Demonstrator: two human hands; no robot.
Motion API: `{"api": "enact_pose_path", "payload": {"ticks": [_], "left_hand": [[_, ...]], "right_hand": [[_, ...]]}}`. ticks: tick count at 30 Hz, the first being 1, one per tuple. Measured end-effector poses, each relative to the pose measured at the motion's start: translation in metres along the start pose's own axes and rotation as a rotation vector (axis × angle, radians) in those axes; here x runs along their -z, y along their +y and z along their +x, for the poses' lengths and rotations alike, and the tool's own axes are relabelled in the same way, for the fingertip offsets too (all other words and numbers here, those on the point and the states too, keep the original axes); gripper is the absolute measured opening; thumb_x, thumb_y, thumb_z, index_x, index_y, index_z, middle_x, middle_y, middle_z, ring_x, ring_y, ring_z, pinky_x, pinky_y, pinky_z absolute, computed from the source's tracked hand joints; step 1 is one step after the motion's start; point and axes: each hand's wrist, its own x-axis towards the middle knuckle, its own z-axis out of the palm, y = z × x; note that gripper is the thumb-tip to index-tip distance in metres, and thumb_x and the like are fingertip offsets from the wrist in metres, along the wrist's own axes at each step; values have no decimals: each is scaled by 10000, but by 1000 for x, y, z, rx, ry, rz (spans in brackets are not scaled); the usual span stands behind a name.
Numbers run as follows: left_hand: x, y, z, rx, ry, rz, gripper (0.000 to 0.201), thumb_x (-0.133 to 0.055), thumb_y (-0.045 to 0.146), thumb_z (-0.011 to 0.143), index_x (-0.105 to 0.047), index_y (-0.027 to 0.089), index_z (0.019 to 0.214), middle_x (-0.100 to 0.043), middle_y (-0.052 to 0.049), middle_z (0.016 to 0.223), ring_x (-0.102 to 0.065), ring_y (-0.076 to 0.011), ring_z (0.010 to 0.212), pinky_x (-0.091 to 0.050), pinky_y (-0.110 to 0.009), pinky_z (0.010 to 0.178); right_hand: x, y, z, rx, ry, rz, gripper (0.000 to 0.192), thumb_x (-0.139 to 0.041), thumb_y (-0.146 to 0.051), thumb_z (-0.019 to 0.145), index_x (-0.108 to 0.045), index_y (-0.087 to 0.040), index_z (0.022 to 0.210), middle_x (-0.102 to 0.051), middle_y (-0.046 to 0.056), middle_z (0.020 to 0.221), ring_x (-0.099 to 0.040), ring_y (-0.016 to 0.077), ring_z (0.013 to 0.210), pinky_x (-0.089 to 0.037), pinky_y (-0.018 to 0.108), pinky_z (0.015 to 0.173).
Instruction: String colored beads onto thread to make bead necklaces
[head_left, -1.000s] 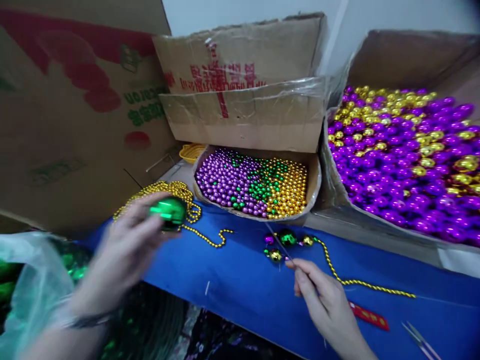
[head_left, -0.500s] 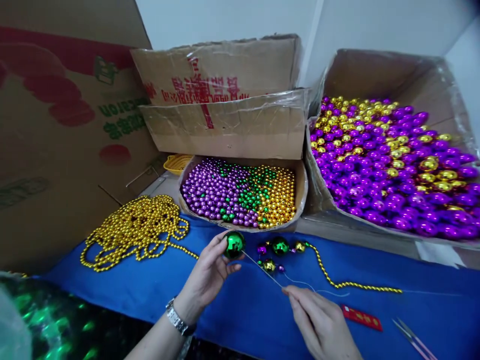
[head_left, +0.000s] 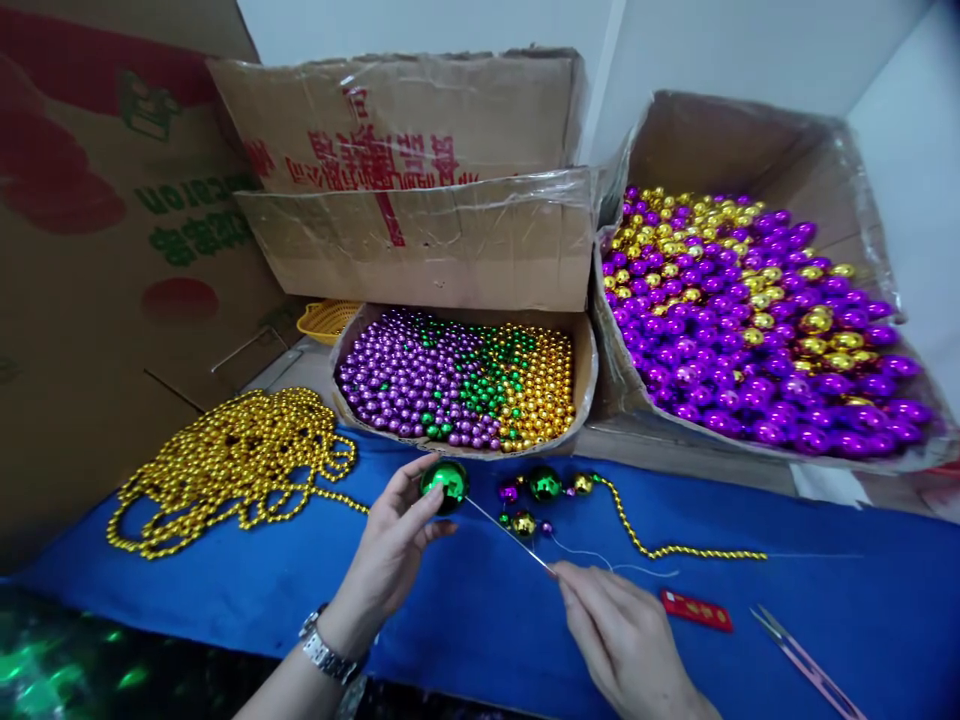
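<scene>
My left hand (head_left: pixel 394 530), with a metal-band watch on the wrist, grips a large shiny green bead (head_left: pixel 444 486) between thumb and fingers. My right hand (head_left: pixel 626 630) pinches a thin needle (head_left: pixel 541 562). A pale string (head_left: pixel 491 515) runs taut from it to the green bead. Just beyond lies a beaded strand on the blue cloth, with a second large green bead (head_left: pixel 545 483), gold beads (head_left: pixel 523 523) and small purple beads (head_left: pixel 508 492). It leads into a twisted-looking gold bead chain (head_left: pixel 652 552). A loose thread (head_left: pixel 592 553) trails from the strand's near end.
Behind stands a low carton (head_left: pixel 585 425) of small purple, green and gold beads. A larger box (head_left: pixel 739 105) at right holds bigger purple and gold ones. Gold bead chains (head_left: pixel 240 455) are heaped at left. A red packet (head_left: pixel 696 610) and tweezers (head_left: pixel 806 660) lie at right.
The whole view has shifted, so most things sit further left. Both hands keep their hold, and the green bead is still in my left hand with the string stretched to my right.
</scene>
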Motion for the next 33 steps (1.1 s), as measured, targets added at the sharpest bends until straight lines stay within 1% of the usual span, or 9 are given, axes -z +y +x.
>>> {"api": "enact_pose_path", "payload": {"ticks": [5, 12, 15, 20, 23, 27, 30, 32, 33], "left_hand": [[-2, 2, -2, 3, -5, 0, 424, -656, 289, 793, -531, 245, 1196, -545, -76, 1139, -538, -205, 951, -532, -275, 657], [-3, 3, -2, 13, 55, 33, 505, -728, 296, 716, -546, 243, 1184, -584, -72, 1121, -570, -209, 933, -533, -267, 642], [-7, -1, -4, -33, 50, 113, 535, -744, 280, 699, -536, 231, 1190, -589, -81, 1124, -580, -219, 940, -531, -263, 659], [-16, -14, -15, -145, -87, 247, 612, -763, 175, 676, -489, 256, 1217, -503, -88, 1300, -510, -261, 1150, -502, -297, 859], [-19, -23, -23, -151, -158, 271, 669, -753, 155, 687, -441, 273, 1268, -485, -104, 1320, -500, -278, 1168, -502, -326, 875], [-20, -31, -28, -152, -177, 213, 821, -749, 134, 687, -325, 310, 1367, -480, -107, 1318, -503, -279, 1161, -489, -345, 893], [-20, -26, -27, -151, -225, 178, 941, -744, 120, 689, -204, 347, 1427, -452, -105, 1350, -484, -287, 1181, -483, -364, 894], [-21, -14, -20, -191, -255, 180, 877, -723, 136, 713, -247, 337, 1422, -437, -107, 1371, -463, -295, 1199, -479, -370, 890], [-21, -6, -15, -224, -248, 188, 796, -709, 152, 729, -314, 314, 1401, -451, -109, 1361, -467, -295, 1192, -477, -368, 884]], "right_hand": [[0, 1, -2, -9, -33, -32, 259, -413, -114, 916, -558, -179, 1121, -685, 69, 848, -662, 178, 724, -532, 285, 672], [0, 2, -3, -18, -99, -77, 279, -396, -115, 911, -575, -176, 1116, -685, 64, 799, -661, 170, 679, -530, 268, 632], [-3, 2, -2, -22, -100, -101, 276, -398, -120, 913, -576, -176, 1116, -689, 71, 817, -671, 181, 717, -535, 281, 667], [-16, 0, 0, -67, -41, -21, 258, -389, -132, 921, -585, -163, 1085, -677, 68, 781, -677, 189, 756, -541, 285, 707], [-23, -1, -1, -129, -45, 111, 240, -380, -156, 929, -583, -176, 1057, -674, 62, 812, -674, 176, 752, -542, 264, 701], [-25, 0, -4, -176, -55, 219, 222, -382, -186, 940, -577, -190, 1045, -676, 59, 846, -668, 165, 754, -538, 239, 703], [-22, 2, -4, -179, -28, 242, 214, -386, -203, 946, -580, -190, 1036, -685, 66, 874, -671, 165, 780, -533, 223, 701], [-19, 3, -3, -195, 13, 256, 218, -384, -222, 953, -589, -194, 1021, -687, 69, 880, -672, 163, 769, -527, 212, 677], [-17, 4, -3, -211, 37, 262, 226, -381, -235, 956, -595, -198, 1016, -687, 69, 875, -671, 161, 751, -523, 208, 656]]}}
